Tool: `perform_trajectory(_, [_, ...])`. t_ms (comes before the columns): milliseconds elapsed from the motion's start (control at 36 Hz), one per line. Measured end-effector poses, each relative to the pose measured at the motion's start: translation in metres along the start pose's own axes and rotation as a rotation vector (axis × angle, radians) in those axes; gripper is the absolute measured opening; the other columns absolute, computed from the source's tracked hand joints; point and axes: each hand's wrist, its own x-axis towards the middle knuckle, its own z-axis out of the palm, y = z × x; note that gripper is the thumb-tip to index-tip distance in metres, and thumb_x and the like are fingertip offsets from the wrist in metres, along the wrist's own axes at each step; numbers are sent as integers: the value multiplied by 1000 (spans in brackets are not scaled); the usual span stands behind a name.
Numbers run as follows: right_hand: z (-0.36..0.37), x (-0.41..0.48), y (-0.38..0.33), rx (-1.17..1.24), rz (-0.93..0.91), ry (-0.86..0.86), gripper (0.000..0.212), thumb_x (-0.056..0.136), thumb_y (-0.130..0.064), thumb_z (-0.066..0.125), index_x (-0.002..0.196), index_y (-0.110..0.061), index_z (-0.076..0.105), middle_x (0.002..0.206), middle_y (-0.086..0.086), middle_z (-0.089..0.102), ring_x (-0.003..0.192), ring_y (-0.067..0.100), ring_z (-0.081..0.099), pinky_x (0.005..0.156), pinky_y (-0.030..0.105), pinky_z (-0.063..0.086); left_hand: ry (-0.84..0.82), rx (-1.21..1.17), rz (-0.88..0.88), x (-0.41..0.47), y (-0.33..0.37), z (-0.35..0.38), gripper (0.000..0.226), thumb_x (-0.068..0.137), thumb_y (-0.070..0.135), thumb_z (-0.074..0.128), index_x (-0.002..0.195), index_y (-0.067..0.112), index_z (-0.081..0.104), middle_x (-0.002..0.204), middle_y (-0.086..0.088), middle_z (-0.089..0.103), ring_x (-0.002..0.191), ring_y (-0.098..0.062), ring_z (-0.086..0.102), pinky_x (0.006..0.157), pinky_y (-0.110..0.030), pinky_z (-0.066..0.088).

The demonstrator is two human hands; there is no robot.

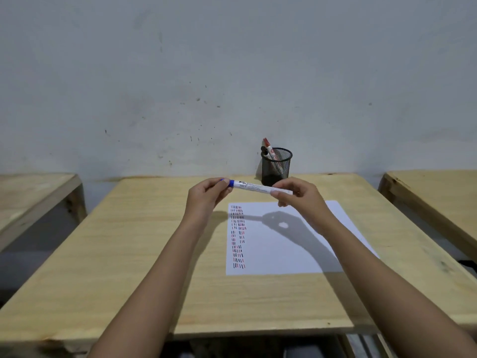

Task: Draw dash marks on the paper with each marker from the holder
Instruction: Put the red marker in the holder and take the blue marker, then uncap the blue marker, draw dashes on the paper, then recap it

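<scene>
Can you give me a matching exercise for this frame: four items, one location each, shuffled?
Items:
1. white marker with blue cap
2. black wire-mesh holder
3. white sheet of paper
4. red-capped marker

Places:
A. flat on the wooden table
B. standing inside the holder
C. held between left hand and right hand
D. far table edge, by the wall

Pairs: 1-C, 2-D, 3-A, 4-B

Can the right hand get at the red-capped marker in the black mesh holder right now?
Probably not yet: the right hand and left hand both grip the blue-capped white marker. The red-capped marker stands unobstructed in the holder just beyond.
</scene>
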Motion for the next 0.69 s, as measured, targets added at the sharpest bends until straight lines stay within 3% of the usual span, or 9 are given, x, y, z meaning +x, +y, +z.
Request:
perform_trajectory(111, [19, -4, 4, 598, 140, 187, 8, 85, -2, 62, 80, -9, 65, 59, -6, 61, 57, 7, 56, 60, 13, 49, -123, 84, -7, -5, -11, 1, 9, 88, 8, 59, 86, 8, 67, 69, 4, 73, 68, -3, 67, 74, -12, 54])
perform_trajectory(167, [31, -5, 4, 750, 221, 211, 6, 88, -8, 60, 83, -10, 62, 59, -6, 60, 58, 4, 57, 58, 11, 50, -201, 225, 10, -9, -15, 3, 9, 90, 9, 57, 88, 9, 66, 74, -1, 70, 68, -3, 65, 75, -13, 53])
perform_trajectory(333, [52, -3, 9, 692, 249, 145, 12, 93, -12, 53, 86, -6, 60, 57, -4, 64, 53, 4, 59, 58, 12, 52, -212, 484, 64, -9, -17, 3, 12, 93, 9, 52, 90, 9, 64, 72, -1, 64, 55, 5, 59, 67, -9, 50])
perform_trajectory(417, [53, -1, 9, 678, 206, 112, 15, 94, -8, 49, 84, -4, 60, 58, -3, 63, 54, 6, 58, 59, 13, 51, -198, 462, 16, -9, -15, -4, 16, 93, 9, 52, 92, 4, 67, 71, 1, 64, 53, 5, 58, 69, -9, 51])
perform_trajectory(556, [42, 3, 11, 742, 190, 167, 17, 94, -4, 45, 85, -2, 59, 55, -4, 65, 51, 6, 58, 60, 12, 51, -77, 321, -42, -5, -12, -27, 19, 91, 12, 56, 77, 6, 67, 62, 4, 63, 50, 3, 56, 63, -8, 50])
perform_trajectory(639, [35, 4, 15, 723, 195, 201, 15, 94, -7, 48, 85, -4, 60, 55, -3, 64, 51, 6, 57, 59, 13, 52, 17, 519, -8, 0, -11, -39, 14, 88, 13, 59, 79, 7, 67, 67, 0, 63, 54, -1, 58, 62, -9, 47])
perform_trajectory(694, [33, 4, 18, 691, 203, 228, 14, 93, -9, 50, 84, -5, 60, 54, -3, 64, 51, 6, 57, 59, 12, 52, 56, 709, 1, 3, -11, -43, 11, 85, 11, 59, 80, 4, 67, 66, -2, 59, 51, -3, 53, 48, -4, 37])
